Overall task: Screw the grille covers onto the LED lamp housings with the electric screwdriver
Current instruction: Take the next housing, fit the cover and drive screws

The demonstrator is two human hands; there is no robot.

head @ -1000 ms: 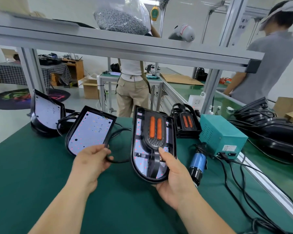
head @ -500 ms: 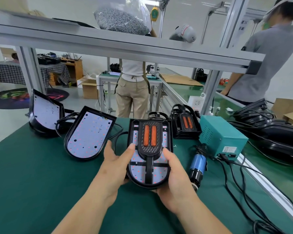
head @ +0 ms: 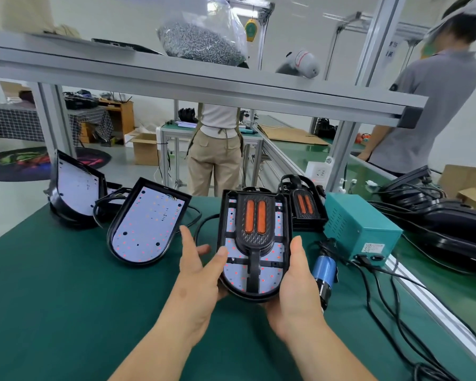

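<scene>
The right hand (head: 294,292) grips the lamp housing (head: 238,274), grille cover (head: 254,229) seated, thumb over its right rim, above the worktop (head: 66,298). The left hand (head: 198,273) has its fingers (head: 187,237) extended and its thumb resting on the left rim.

Green bench (head: 52,298): lamp housings (head: 146,224), screwdriver (head: 323,273), power box (head: 360,229).
</scene>
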